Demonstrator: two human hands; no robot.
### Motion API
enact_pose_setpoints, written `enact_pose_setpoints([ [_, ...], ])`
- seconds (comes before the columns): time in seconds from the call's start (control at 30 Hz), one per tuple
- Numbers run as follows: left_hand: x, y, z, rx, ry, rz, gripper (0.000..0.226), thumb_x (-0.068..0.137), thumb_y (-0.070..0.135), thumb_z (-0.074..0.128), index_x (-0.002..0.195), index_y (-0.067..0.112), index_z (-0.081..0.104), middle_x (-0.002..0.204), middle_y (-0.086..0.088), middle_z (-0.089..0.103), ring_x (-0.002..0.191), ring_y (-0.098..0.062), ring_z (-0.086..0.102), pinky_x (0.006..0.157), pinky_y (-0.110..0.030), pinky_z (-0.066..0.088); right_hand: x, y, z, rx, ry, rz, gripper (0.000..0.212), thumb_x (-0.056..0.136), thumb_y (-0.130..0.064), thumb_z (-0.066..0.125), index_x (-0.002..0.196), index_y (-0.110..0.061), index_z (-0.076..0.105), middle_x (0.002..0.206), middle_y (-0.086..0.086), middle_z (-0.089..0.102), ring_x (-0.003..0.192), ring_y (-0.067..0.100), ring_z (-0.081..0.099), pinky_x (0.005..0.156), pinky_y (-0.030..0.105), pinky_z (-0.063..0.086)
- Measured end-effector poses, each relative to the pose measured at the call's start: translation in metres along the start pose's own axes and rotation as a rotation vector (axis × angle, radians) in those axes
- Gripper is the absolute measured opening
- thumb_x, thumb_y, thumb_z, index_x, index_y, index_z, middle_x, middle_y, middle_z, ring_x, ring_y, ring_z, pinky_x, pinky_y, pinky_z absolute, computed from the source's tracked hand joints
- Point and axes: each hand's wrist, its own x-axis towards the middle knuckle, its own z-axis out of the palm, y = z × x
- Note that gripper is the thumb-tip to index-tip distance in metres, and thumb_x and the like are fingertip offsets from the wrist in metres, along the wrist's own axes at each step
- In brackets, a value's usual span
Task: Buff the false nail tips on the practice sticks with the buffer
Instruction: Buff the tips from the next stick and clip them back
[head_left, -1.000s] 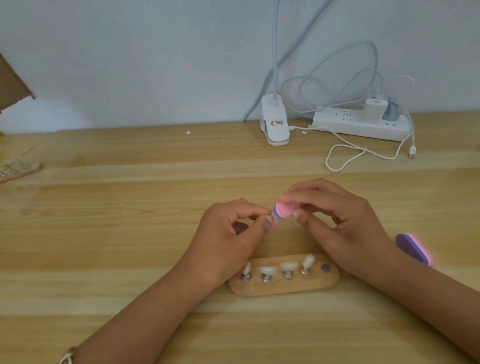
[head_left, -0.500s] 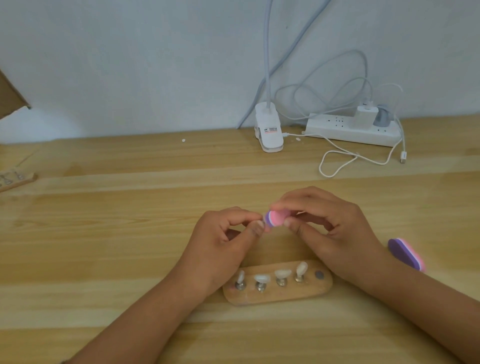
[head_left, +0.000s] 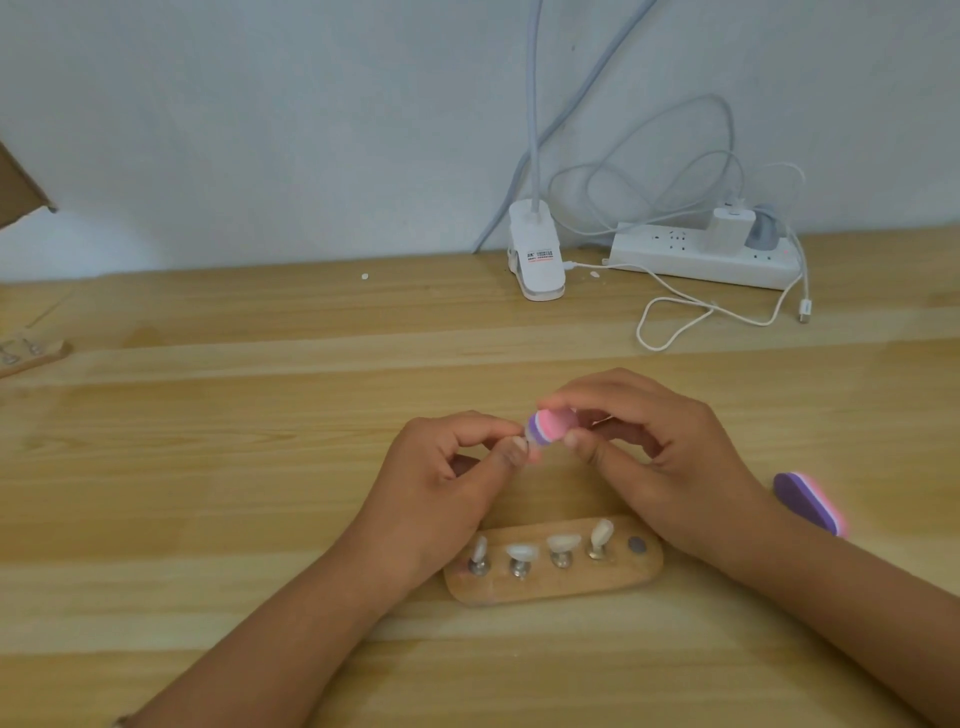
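- The left hand (head_left: 441, 483) is hovering just behind the wooden holder (head_left: 550, 584). Its fingers are curling in, and the thumb and forefinger are pinching a small pale nail tip (head_left: 519, 444). Whether a stick is under that tip cannot be told.
- The right hand (head_left: 660, 457) is hanging behind the holder's right end, with its fingers curling round a pink and purple buffer (head_left: 545, 426).
- The buffer is showing blurred behind the holder's middle, raised off the table (head_left: 208, 467), and its rounded end is touching the pinched nail tip.
- A row of nail tips (head_left: 561, 543) is standing on metal sticks (head_left: 560, 560) in the holder. A dark round disc (head_left: 636, 544) is sitting at its right end.
- A second buffer (head_left: 808, 501) is lying to the right of the holder, partly behind the right forearm.
- A white power strip (head_left: 701, 254) and a lamp clip (head_left: 535, 260) are sitting well behind the holder.
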Motion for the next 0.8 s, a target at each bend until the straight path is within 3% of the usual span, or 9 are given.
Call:
enact_pose_setpoints([
  [0.07,-0.0002,0.0008,-0.0003,0.001,-0.008,-0.001,0.015,0.093,0.016,0.063,0.088,0.02,0.077,0.086,-0.001,0.074,0.066,-0.042,0.058,0.065,-0.034,0.041,-0.0001,-0.002,-0.0005,0.004,-0.01,-0.006,0.035,0.089,-0.002,0.066,0.114,-0.026,0.07,0.109,-0.013,0.066,0.101,0.018,0.066,0.086,0.027,0.056],
  [0.17,0.0003,0.0008,-0.0009,-0.001,-0.027,0.0,0.016,0.095,0.016,0.061,0.092,0.021,0.076,0.088,-0.003,0.074,0.063,-0.026,0.053,0.062,-0.032,0.04,-0.0017,-0.003,0.0017,-0.017,-0.049,-0.073,0.034,0.087,0.001,0.067,0.114,-0.02,0.072,0.109,-0.007,0.066,0.102,0.019,0.067,0.087,0.026,0.056],
  [0.27,-0.0001,0.0016,-0.0009,0.018,-0.005,0.007,0.02,0.094,0.017,0.06,0.084,0.025,0.075,0.078,0.005,0.07,0.062,-0.017,0.046,0.059,-0.024,0.036,0.0006,-0.002,0.0004,0.029,0.03,0.01,0.036,0.085,0.002,0.068,0.11,-0.024,0.073,0.106,-0.01,0.066,0.099,0.018,0.068,0.086,0.03,0.058],
  [0.43,0.0001,0.0047,0.0,0.012,-0.047,0.006,0.017,0.095,0.017,0.06,0.09,0.023,0.076,0.088,-0.005,0.072,0.067,-0.023,0.051,0.063,-0.033,0.038,-0.0023,-0.0069,0.0025,0.005,-0.02,-0.048,0.038,0.087,0.001,0.068,0.111,-0.027,0.071,0.108,-0.01,0.066,0.101,0.019,0.068,0.087,0.025,0.056],
  [0.57,-0.0005,0.0033,-0.0019,0.021,-0.047,0.013,0.025,0.095,0.013,0.059,0.078,0.025,0.073,0.077,0.004,0.069,0.067,-0.029,0.053,0.065,-0.028,0.039,0.0037,-0.0008,-0.0011,0.0,0.124,0.1,0.044,0.085,0.009,0.072,0.104,-0.031,0.071,0.104,-0.014,0.067,0.09,0.01,0.067,0.08,0.015,0.053],
  [0.7,0.0001,0.0038,-0.0031,-0.009,-0.055,0.038,0.023,0.096,0.009,0.056,0.084,0.017,0.073,0.077,0.004,0.071,0.074,-0.008,0.059,0.07,-0.018,0.042,0.0034,0.0016,-0.0004,0.059,0.196,0.172,0.039,0.087,0.004,0.072,0.103,-0.031,0.072,0.102,-0.013,0.068,0.087,0.01,0.067,0.078,0.014,0.053],
  [0.8,0.001,0.0042,-0.0018,-0.01,-0.067,0.056,0.02,0.096,0.008,0.056,0.088,0.013,0.073,0.08,0.001,0.074,0.081,-0.003,0.065,0.077,-0.013,0.044,0.0015,-0.0005,0.0,0.085,0.179,0.138,0.036,0.089,0.002,0.071,0.108,-0.029,0.072,0.105,-0.01,0.069,0.089,0.014,0.068,0.08,0.019,0.054],
])
